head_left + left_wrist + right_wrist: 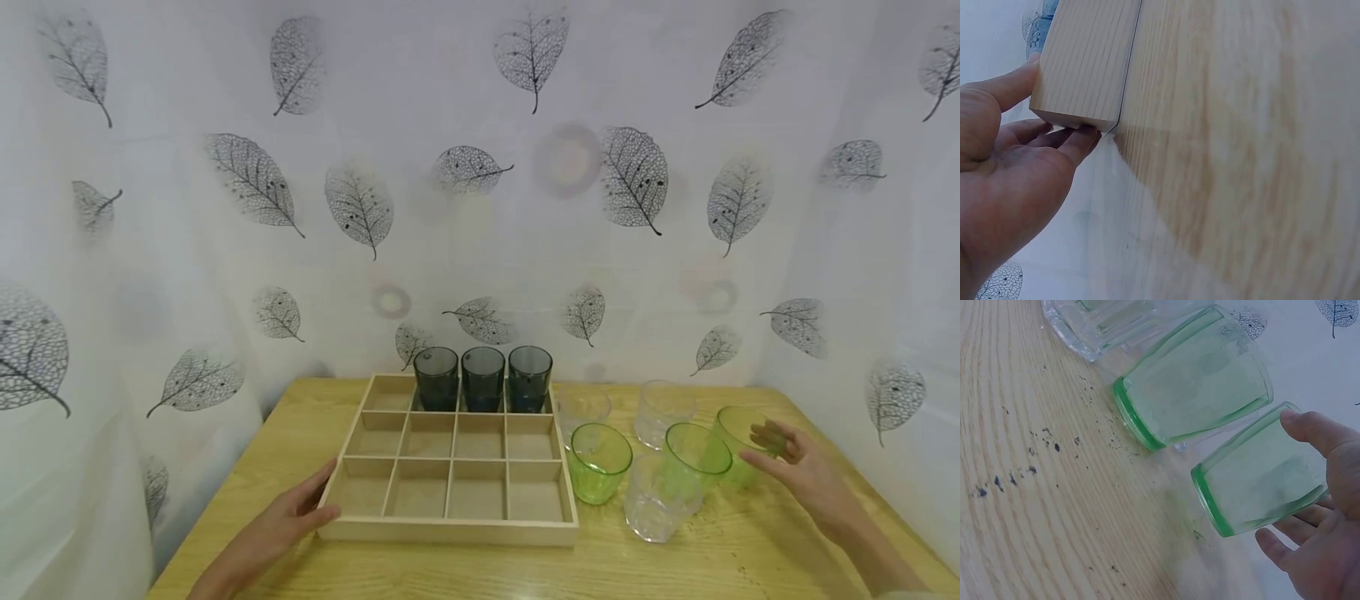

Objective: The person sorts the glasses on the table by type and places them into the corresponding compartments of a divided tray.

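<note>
My left hand point(281, 517) grips the near left corner of a pale wooden divided tray point(450, 532), thumb on one face and fingers round the other in the left wrist view. Three dark grey-blue glasses point(483, 379) stand in the tray's back row. At the far right, my right hand point(810, 479) holds a green glass point(1257, 472), its thumb at the rim and the other fingers around the far side. Beside that glass is a second green glass point(1194, 381), and a third green glass point(600, 467) stands close to the tray's right side.
Clear glasses stand among the green ones: one clear glass point(651, 508) in front, another clear glass point(663, 412) behind, and one more by the tray. Several tray compartments hold nothing. A leaf-print curtain point(465, 233) surrounds the wooden table point(420, 575) at back and sides.
</note>
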The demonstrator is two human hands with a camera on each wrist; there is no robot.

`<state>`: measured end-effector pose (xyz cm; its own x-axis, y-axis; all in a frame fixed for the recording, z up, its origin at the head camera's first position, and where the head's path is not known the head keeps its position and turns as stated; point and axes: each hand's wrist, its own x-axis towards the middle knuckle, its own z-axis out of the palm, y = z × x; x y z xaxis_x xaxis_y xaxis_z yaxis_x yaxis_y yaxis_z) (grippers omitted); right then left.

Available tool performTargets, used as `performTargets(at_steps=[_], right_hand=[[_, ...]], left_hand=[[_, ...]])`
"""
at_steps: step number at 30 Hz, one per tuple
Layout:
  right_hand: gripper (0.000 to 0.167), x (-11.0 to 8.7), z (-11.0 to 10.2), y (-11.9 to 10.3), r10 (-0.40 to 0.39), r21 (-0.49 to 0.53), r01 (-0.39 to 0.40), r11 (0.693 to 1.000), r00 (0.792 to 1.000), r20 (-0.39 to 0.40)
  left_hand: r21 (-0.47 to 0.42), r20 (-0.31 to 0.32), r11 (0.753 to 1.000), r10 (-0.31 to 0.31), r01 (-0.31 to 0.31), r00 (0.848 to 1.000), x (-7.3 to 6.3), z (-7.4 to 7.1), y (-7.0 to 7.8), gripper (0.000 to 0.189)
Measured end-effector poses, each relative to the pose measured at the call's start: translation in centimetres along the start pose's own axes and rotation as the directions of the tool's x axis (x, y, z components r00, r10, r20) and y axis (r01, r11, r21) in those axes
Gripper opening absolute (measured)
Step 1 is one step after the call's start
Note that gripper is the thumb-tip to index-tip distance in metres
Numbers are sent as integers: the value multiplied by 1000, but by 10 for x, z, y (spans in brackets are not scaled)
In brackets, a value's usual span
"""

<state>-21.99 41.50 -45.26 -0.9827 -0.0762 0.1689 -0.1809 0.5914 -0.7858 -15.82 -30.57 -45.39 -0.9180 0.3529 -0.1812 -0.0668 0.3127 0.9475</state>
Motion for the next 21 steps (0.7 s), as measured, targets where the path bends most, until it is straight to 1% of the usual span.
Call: performTargets(at_steps=[1, 3, 5, 8, 12, 15, 18, 21], right_hand=[[79, 0, -1, -1, 6, 4, -6, 1000, 1000, -5], [81, -1, -5, -5, 27, 65, -26, 998, 1000, -5], [83, -1, -9, -10, 43, 105, -42, 994, 999, -9], [86, -1, -16, -20, 55, 129, -52, 990, 998, -20], [85, -2, -25, -33, 25, 33, -24, 999, 999, -45], [84, -1, -29, -41, -11, -18, 10, 1000, 998, -64], [83, -1, -34, -46, -32, -39, 29, 999, 997, -73], [83, -1, -36, -50, -40, -30, 38, 999, 997, -68]], left_hand=[[2, -1, 1000, -3, 3, 1000, 0, 0, 0, 81], [4, -1, 1000, -9, 9, 1000, 0, 0, 0, 82], [8, -3, 1000, -10, 10, 1000, 0, 0, 0, 82], [10, -4, 1000, -17, 17, 1000, 0, 0, 1, 82], [11, -11, 1000, -25, 25, 1000, 0, 0, 2, 82], [17, -15, 1000, -20, 20, 1000, 0, 0, 2, 82], [18, -18, 1000, -24, 24, 1000, 0, 0, 2, 82], [15, -14, 1000, -19, 20, 1000, 1, 0, 2, 82]])
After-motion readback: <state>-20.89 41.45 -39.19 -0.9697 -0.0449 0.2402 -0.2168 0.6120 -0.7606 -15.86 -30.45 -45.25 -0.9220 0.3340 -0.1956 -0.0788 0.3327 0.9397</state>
